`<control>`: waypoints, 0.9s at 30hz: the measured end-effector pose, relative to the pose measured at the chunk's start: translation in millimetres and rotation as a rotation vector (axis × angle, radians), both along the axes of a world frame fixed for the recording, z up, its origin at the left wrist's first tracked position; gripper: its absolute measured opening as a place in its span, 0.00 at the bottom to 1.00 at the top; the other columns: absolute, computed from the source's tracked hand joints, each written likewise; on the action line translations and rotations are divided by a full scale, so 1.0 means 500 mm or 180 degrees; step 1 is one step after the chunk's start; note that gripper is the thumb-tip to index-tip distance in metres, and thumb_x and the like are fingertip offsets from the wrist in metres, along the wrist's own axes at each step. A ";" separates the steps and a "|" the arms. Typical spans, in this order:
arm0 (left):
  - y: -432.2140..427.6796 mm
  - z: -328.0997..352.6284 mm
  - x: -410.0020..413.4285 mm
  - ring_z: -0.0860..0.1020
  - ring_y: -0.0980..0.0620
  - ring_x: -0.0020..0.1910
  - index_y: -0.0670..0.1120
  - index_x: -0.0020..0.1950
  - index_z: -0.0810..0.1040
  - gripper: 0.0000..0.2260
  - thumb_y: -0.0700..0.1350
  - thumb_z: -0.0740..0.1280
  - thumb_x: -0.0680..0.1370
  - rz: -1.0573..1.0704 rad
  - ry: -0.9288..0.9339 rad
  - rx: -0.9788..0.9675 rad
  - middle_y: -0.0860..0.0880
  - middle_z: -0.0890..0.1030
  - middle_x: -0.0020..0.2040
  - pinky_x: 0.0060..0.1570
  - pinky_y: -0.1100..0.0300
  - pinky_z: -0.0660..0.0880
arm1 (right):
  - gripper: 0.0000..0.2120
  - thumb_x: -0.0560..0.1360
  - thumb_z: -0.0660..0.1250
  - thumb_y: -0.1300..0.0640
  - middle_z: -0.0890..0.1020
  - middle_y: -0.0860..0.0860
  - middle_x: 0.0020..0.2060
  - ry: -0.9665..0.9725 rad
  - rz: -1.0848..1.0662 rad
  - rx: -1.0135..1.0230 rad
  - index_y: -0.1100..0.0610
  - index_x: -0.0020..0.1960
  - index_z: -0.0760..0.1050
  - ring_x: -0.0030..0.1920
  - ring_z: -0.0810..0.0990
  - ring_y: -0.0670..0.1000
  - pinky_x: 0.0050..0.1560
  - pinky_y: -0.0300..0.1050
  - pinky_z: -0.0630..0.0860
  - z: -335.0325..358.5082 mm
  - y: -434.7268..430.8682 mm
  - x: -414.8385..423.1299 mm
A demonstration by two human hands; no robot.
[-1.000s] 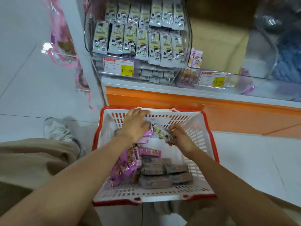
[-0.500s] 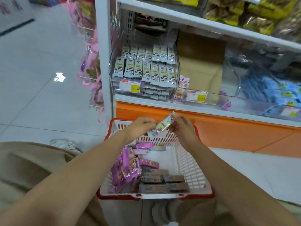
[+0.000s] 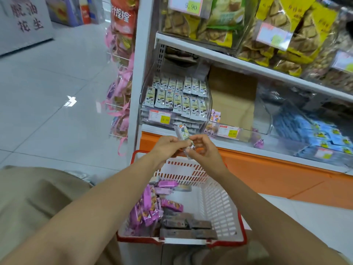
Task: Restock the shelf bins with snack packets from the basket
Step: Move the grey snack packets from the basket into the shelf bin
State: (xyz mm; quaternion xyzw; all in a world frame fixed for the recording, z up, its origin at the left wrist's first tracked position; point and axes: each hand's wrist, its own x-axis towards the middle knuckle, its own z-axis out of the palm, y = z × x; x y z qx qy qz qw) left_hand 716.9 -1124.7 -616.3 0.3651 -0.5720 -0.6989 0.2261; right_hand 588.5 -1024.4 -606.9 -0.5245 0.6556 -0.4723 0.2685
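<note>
Pale tiled floor (image 3: 57, 92) is seen at 9 o'clock and the white shelf (image 3: 229, 62) at 1 o'clock. The red-rimmed basket (image 3: 215, 205), with purple and brown packets (image 3: 172, 217) inside, is set at 6 o'clock. A cream snack packet (image 3: 183, 133) is pinched between the left hand (image 3: 168, 145) and the right hand (image 3: 205, 151), just below the matching clear bin (image 3: 143, 87) at 12 o'clock. It is best turned upright, face forward, and slotted into the front row.

A pale snack packet (image 3: 183, 132), perhaps two, stands tilted above the red-rimmed basket (image 3: 215, 203).
</note>
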 end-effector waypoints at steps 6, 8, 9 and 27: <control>-0.054 0.050 -0.013 0.79 0.55 0.46 0.40 0.55 0.82 0.13 0.49 0.65 0.81 0.0297 0.0152 -0.0932 0.46 0.84 0.48 0.52 0.58 0.75 | 0.12 0.75 0.70 0.64 0.77 0.48 0.44 0.0326 -0.0393 -0.0379 0.50 0.52 0.74 0.41 0.75 0.43 0.44 0.45 0.76 0.069 -0.061 -0.005; -0.091 0.056 -0.008 0.76 0.55 0.54 0.45 0.59 0.80 0.11 0.48 0.64 0.80 0.0662 -0.0472 -0.2278 0.51 0.81 0.53 0.59 0.56 0.72 | 0.11 0.76 0.69 0.64 0.78 0.50 0.44 0.0339 -0.0491 -0.0447 0.51 0.52 0.74 0.41 0.76 0.46 0.42 0.46 0.77 0.089 -0.092 -0.016; -0.110 0.054 -0.001 0.72 0.52 0.61 0.47 0.62 0.78 0.12 0.47 0.64 0.80 0.0853 -0.0848 -0.2996 0.50 0.79 0.58 0.64 0.54 0.67 | 0.10 0.76 0.69 0.64 0.79 0.52 0.44 0.0365 -0.0543 -0.0459 0.51 0.52 0.74 0.40 0.77 0.48 0.41 0.45 0.78 0.097 -0.110 -0.024; -0.248 -0.057 0.020 0.63 0.41 0.73 0.49 0.74 0.67 0.28 0.50 0.67 0.74 0.0916 -0.1758 -0.4618 0.44 0.70 0.72 0.75 0.39 0.54 | 0.12 0.77 0.67 0.56 0.77 0.48 0.36 0.1790 -0.1184 0.0065 0.57 0.59 0.74 0.30 0.71 0.45 0.32 0.42 0.69 0.145 -0.465 -0.085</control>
